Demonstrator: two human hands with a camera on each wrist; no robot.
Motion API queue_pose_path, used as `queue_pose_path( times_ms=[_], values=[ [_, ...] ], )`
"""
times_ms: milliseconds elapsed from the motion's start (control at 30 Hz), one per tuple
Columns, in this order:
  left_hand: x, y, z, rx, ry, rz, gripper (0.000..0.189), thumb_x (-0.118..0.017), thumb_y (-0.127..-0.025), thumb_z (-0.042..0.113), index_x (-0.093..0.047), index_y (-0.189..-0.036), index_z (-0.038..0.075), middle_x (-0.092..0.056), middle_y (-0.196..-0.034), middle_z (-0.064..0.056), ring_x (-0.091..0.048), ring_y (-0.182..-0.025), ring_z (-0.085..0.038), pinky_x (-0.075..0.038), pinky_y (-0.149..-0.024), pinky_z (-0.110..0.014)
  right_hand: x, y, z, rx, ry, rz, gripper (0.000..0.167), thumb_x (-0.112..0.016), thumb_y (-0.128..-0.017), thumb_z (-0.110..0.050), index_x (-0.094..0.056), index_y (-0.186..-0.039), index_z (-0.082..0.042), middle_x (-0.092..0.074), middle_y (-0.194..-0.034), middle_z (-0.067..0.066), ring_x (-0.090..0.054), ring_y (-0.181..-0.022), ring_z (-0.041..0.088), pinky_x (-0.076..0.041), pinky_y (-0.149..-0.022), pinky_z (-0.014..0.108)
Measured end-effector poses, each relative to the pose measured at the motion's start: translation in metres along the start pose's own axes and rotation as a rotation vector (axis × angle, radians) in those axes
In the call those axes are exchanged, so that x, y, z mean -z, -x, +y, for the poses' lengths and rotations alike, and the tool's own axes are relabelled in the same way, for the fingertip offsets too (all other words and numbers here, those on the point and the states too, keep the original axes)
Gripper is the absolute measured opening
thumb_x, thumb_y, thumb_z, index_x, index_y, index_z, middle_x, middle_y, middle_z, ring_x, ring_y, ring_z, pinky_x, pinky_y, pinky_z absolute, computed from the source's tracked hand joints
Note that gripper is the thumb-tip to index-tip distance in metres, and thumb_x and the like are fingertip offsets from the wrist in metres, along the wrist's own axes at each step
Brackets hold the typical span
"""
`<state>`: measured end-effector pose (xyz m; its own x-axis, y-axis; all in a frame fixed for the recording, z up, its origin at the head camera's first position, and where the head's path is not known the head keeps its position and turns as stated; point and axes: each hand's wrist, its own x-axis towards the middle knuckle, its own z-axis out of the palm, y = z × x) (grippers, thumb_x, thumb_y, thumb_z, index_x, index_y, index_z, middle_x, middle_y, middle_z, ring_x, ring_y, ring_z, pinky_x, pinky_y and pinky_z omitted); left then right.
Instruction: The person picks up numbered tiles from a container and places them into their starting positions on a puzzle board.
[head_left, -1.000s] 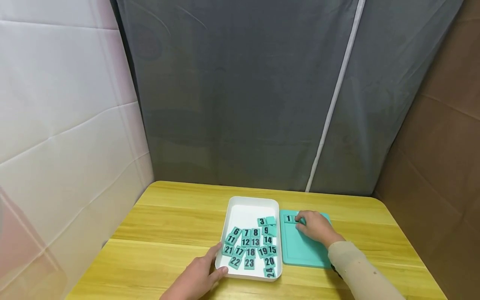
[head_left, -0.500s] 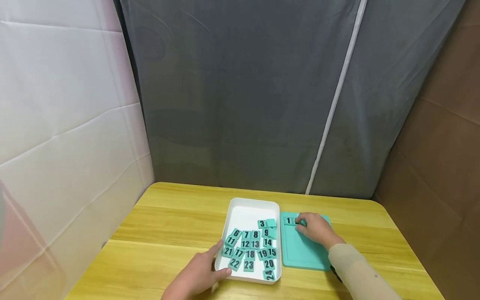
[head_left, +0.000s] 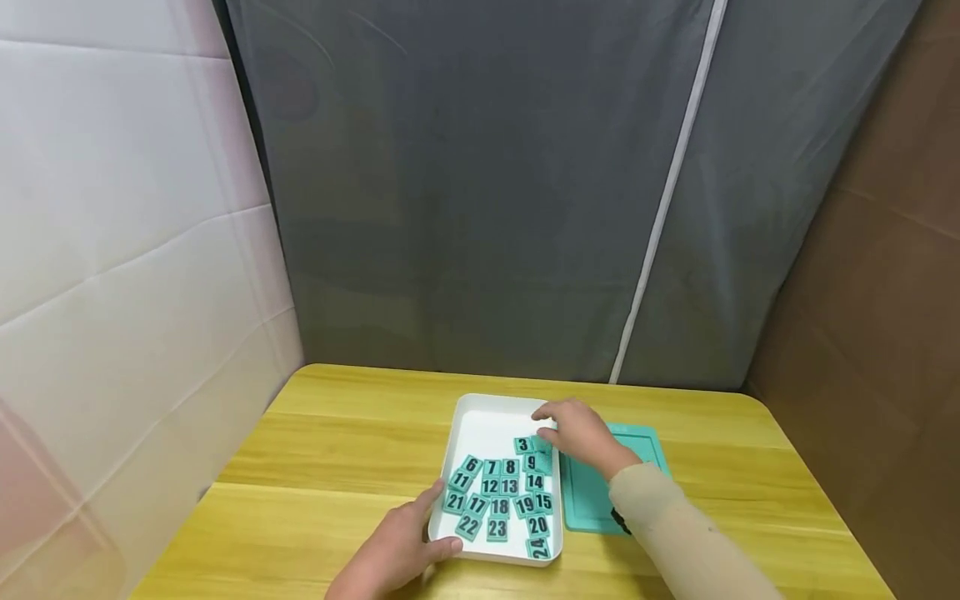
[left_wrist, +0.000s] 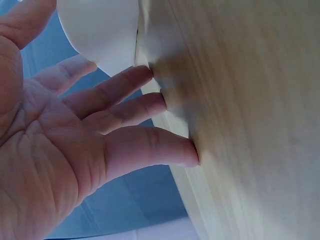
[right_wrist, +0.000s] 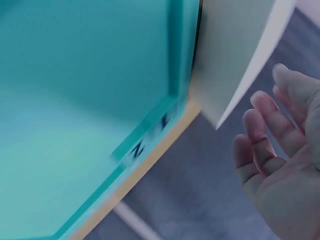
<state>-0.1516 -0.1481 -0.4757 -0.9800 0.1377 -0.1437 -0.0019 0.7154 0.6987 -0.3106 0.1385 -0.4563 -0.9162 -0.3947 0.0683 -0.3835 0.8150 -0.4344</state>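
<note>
A white tray (head_left: 487,421) holds several teal number tiles (head_left: 500,506), black digits up. My left hand (head_left: 393,546) is at the tray's near left corner, its index finger along the side and thumb at the front edge; in the left wrist view its other fingers rest spread on the table. My right hand (head_left: 581,429) reaches over the tray's right wall, above the 3 tile (head_left: 522,445), fingers loosely bent and holding nothing. Right of the tray lies a teal board (head_left: 588,500). In the right wrist view the 2 tile (right_wrist: 137,149) and another tile sit along its far edge.
The tray and board stand side by side on a yellow wood-grain table (head_left: 352,425). A grey curtain (head_left: 480,200) hangs behind, with a white cloth (head_left: 127,208) at left and a brown one (head_left: 885,250) at right. My right forearm crosses over the board.
My right hand has let go of the tile at the board's top edge and moved left over the tray. My left hand has stayed at the tray's corner.
</note>
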Motion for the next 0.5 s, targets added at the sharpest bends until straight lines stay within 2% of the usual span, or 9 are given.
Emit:
queue_pose_path(
  times_ms=[100,200,333,500],
  values=[
    [-0.002,-0.001,0.001,0.03,-0.014,-0.026,0.097,-0.087,-0.089,0.043,-0.041,-0.164,0.003,-0.064,-0.147,-0.026,-0.064,-0.117,-0.031,-0.048,-0.113,-0.064,-0.01,-0.004,-0.01,0.062,0.096,-0.042,0.024,-0.08,-0.098,-0.016,-0.081,-0.121,-0.015,-0.079,-0.124,0.003,-0.068,-0.12,0.031,-0.057,-0.108,0.05],
    [-0.005,0.0,0.0,0.046,-0.014,-0.044,0.098,-0.087,-0.088,0.044,-0.04,-0.164,0.004,-0.065,-0.145,-0.024,-0.06,-0.105,-0.028,-0.051,-0.11,-0.061,-0.021,-0.007,-0.015,0.082,0.165,-0.079,0.017,-0.081,-0.097,-0.015,-0.084,-0.114,-0.015,-0.081,-0.115,0.001,-0.066,-0.113,0.028,-0.055,-0.108,0.05],
    [-0.004,0.002,-0.002,0.058,-0.014,-0.055,0.099,-0.087,-0.088,0.045,-0.039,-0.164,0.004,-0.067,-0.142,-0.022,-0.059,-0.103,-0.027,-0.053,-0.108,-0.059,-0.032,-0.011,-0.021,0.103,0.265,-0.097,0.012,-0.079,-0.099,-0.016,-0.087,-0.107,-0.019,-0.083,-0.108,-0.004,-0.064,-0.104,0.023,-0.051,-0.108,0.05],
    [-0.002,0.005,-0.005,0.054,-0.024,-0.054,0.1,-0.087,-0.088,0.045,-0.038,-0.165,0.003,-0.068,-0.141,-0.023,-0.06,-0.101,-0.026,-0.052,-0.108,-0.06,-0.041,-0.016,-0.03,0.114,0.293,-0.075,0.017,-0.076,-0.1,-0.013,-0.087,-0.109,-0.021,-0.084,-0.112,-0.005,-0.065,-0.103,0.025,-0.05,-0.107,0.051]
  ],
)
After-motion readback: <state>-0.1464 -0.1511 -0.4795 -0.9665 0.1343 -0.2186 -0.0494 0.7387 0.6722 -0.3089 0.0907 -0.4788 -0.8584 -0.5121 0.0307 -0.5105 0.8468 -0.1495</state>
